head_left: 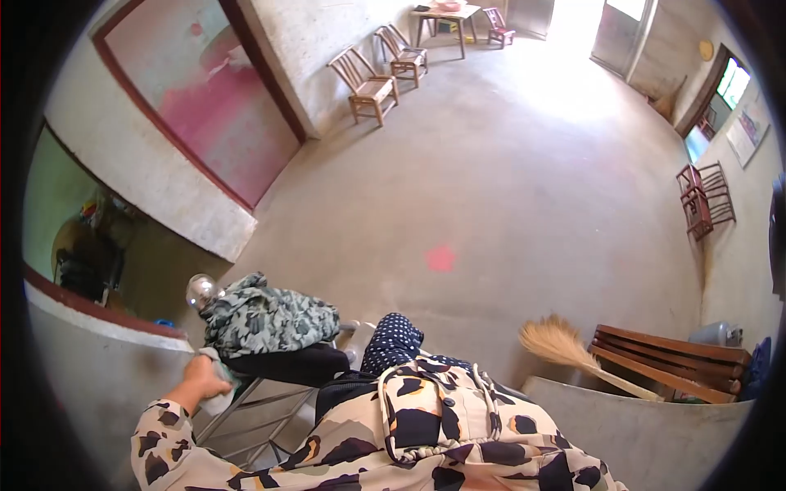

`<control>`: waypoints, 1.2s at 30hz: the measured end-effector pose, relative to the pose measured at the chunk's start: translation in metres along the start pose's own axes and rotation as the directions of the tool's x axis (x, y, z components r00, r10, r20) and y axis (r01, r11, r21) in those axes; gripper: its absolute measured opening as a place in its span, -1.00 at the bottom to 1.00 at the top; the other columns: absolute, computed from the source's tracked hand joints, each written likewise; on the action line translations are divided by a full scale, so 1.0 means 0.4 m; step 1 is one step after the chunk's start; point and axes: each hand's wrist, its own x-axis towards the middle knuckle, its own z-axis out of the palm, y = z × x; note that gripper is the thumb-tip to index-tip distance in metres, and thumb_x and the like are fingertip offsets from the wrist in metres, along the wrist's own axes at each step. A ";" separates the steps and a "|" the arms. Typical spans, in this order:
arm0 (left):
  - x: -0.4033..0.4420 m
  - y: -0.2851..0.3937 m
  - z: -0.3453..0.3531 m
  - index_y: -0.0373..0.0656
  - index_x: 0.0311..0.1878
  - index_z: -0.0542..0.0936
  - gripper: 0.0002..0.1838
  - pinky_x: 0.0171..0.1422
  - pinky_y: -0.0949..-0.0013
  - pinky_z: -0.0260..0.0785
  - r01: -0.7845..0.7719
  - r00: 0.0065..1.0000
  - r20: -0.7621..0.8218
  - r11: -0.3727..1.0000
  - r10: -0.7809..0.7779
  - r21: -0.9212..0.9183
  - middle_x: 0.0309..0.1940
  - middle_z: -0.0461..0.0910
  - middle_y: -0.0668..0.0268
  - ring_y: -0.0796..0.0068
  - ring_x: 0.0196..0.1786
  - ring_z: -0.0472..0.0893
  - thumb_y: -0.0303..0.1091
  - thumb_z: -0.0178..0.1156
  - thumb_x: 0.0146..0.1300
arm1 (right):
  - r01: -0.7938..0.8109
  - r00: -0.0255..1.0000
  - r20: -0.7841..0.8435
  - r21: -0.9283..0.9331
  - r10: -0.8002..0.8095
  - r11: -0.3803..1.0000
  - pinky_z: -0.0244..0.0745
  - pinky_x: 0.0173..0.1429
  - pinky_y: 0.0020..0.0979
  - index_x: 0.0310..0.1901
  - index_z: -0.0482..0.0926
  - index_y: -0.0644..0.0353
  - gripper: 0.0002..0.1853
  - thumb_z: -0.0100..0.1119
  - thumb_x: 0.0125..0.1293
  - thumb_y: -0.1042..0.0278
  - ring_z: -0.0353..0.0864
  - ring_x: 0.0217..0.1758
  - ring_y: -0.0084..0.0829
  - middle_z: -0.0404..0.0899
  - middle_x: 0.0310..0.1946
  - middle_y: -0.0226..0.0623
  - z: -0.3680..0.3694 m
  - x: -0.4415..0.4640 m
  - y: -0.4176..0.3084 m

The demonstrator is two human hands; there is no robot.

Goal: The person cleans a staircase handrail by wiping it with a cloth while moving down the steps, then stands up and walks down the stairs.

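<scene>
My left hand (205, 380) is closed around a whitish-green cloth (217, 403) at the lower left, close to a low wall. Just beyond it, a camouflage-patterned garment (270, 321) lies over a dark bundle on top of a metal frame (266, 421). A shiny, rounded, clear object (202, 290) stands at the garment's left end; its kind is hard to make out. The patterned sleeve on my right side runs out of the bottom of the view, and my right hand is not visible.
Bamboo chairs (366, 88) line the left wall, with a table (442, 15) farther back. On the right are a straw broom (565, 344), a slatted wooden piece (667, 360) and stacked red chairs (700, 200). A pinkish door (205, 98) stands at left.
</scene>
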 end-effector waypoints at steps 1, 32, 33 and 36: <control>0.017 -0.034 0.023 -0.29 -0.12 0.50 -0.21 -0.03 0.26 0.43 -0.013 0.999 0.030 1.000 0.014 -0.009 -0.18 0.56 0.04 0.16 -0.13 0.58 -0.04 0.48 -0.52 | 0.004 1.000 -0.002 0.088 -0.004 0.996 0.44 0.00 -0.13 -0.08 0.46 0.26 -0.47 -0.07 0.23 -0.11 0.52 -0.09 -0.12 0.49 -0.11 -0.03 0.009 -0.011 0.006; 0.389 0.327 -0.097 -0.26 -0.07 0.51 -0.64 -0.08 0.36 0.37 -0.253 0.016 -0.386 0.370 -0.922 -0.894 -0.20 0.56 0.15 0.42 -0.20 0.55 -0.40 0.22 0.00 | 0.723 -0.341 0.423 -0.453 0.840 0.522 0.32 0.19 -0.18 0.19 0.27 0.20 -0.48 0.07 0.25 0.15 0.41 0.12 -0.27 0.37 0.09 -0.12 1.978 -0.485 -1.599; 0.423 0.381 -0.194 -0.27 -0.14 0.51 -0.70 0.00 0.27 0.34 0.251 0.420 -0.652 0.771 -0.631 -0.585 -0.24 0.54 0.14 0.20 -0.13 0.52 -0.50 0.18 -0.02 | 0.638 -0.401 0.299 -0.587 0.866 0.498 0.28 0.23 -0.16 0.23 0.21 0.18 -0.43 0.04 0.26 0.10 0.36 0.18 -0.26 0.29 0.18 -0.12 1.936 -0.523 -1.617; 0.660 0.660 -0.260 -0.33 -0.06 0.45 -0.42 0.20 -0.05 0.14 -0.153 0.545 -0.649 0.698 -0.532 -0.700 -0.09 0.45 -0.02 -0.14 0.03 0.41 -0.19 0.33 -0.15 | 0.428 -0.194 0.395 -0.790 0.898 0.440 0.22 0.27 -0.15 0.29 0.10 0.13 -0.40 -0.04 0.30 0.06 0.26 0.26 -0.27 0.14 0.28 -0.17 1.845 -0.465 -1.687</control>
